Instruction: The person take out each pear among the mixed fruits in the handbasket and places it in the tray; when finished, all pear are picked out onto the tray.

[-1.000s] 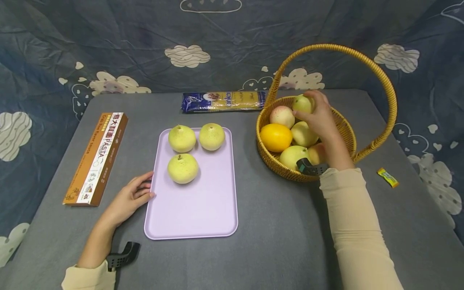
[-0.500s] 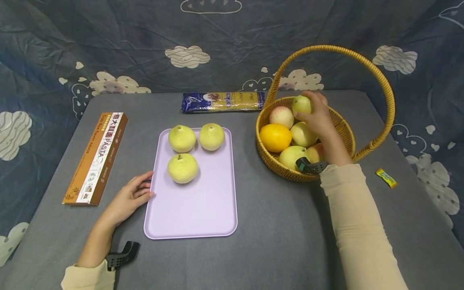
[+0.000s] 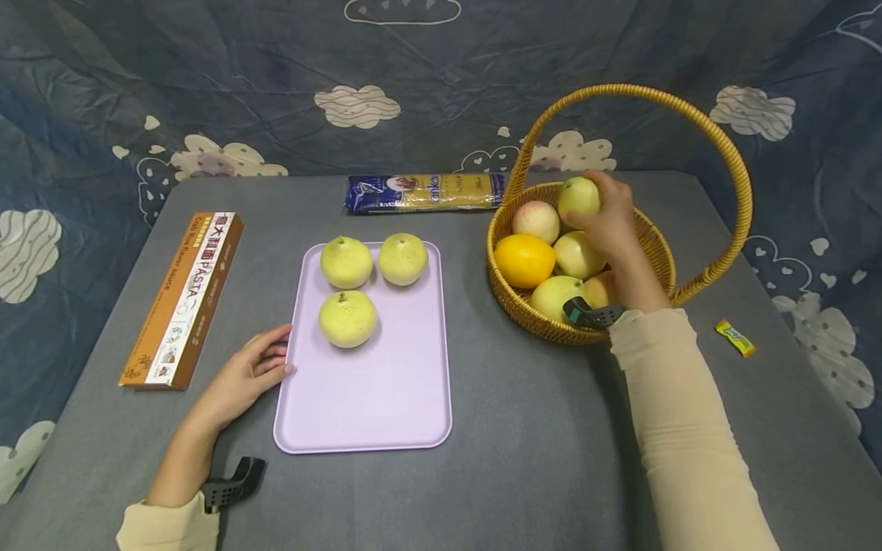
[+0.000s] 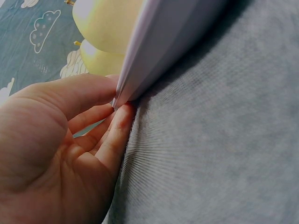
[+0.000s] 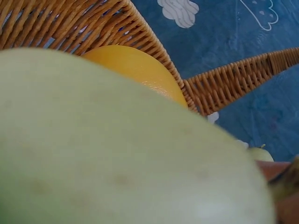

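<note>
My right hand (image 3: 613, 218) reaches into a wicker basket (image 3: 520, 312) and grips a yellow-green pear (image 3: 576, 197) at its far side. Around it in the basket lie a pinkish peach (image 3: 536, 221), an orange (image 3: 524, 261) and more pears, one being a pale pear (image 3: 556, 297) near the wrist. A pale green fruit (image 5: 117, 144) fills most of the right wrist view and hides the fingers' grasp. At left, my left hand (image 3: 241, 383) pinches the rim of a lilac tray (image 3: 372, 413), thumb above and fingers (image 4: 119, 128) below. Three pears (image 3: 347, 319) sit on the tray.
An orange-brown pasta box (image 3: 181, 302) lies left of the tray. Along the back edge is a blue and yellow pasta packet (image 3: 427, 193). The basket's tall handle (image 3: 733, 164) arches over the right arm. A small yellow candy (image 3: 736, 338) lies at right.
The right hand and its pear have shifted slightly within the basket, showing more of the pear. My left hand has stayed on the tray's rim.
</note>
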### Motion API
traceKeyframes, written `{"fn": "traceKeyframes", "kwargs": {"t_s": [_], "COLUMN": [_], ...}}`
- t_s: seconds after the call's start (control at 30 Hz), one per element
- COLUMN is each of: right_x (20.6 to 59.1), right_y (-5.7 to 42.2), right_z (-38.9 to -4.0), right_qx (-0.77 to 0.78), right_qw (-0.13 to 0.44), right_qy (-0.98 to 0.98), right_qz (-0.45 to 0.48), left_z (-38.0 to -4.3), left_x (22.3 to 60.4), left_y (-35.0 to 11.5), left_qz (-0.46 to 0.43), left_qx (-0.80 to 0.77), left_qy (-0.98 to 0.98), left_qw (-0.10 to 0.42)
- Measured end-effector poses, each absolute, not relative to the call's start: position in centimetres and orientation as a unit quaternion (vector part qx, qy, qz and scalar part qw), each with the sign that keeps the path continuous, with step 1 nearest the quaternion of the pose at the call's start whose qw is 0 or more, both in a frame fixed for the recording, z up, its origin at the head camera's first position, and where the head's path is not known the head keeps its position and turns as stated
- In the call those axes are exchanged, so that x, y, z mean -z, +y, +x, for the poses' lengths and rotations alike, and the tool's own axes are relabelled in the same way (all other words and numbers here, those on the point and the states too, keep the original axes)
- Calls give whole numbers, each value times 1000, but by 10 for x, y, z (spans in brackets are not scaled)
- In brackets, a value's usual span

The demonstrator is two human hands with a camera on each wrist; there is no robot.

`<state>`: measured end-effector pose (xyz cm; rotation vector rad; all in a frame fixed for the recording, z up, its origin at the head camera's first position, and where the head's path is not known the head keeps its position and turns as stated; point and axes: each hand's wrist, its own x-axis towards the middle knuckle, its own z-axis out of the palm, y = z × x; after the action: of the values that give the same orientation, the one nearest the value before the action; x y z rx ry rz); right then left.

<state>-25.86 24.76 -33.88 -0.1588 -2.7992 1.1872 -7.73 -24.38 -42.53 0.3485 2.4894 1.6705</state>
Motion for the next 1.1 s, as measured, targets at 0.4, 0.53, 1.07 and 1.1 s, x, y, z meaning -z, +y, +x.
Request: {"fn": "traceKeyframes", "kwargs": {"t_s": [0.4,0.53,1.07,1.1], "right_x": [319,311,297,301], "right_y": [236,229,153,147], "right_z": [-242,-233,-173,-171], "right_qx": [-446,-463,-629,-636], "right_qw": [96,105,88,75], "right_qy": [-888,-879,-758,-751], "right_qz": [-54,-40,151,160], "left_z": [-79,-79,-79,-79], "left_x": [427,428,426,426], "left_y": [-243,-243,-244,-244], "left_qz": [122,119,112,112], "left_qx": [-557,-556,-551,-551], "left_qy": [819,821,824,825], "left_qw": [60,62,64,64]}}
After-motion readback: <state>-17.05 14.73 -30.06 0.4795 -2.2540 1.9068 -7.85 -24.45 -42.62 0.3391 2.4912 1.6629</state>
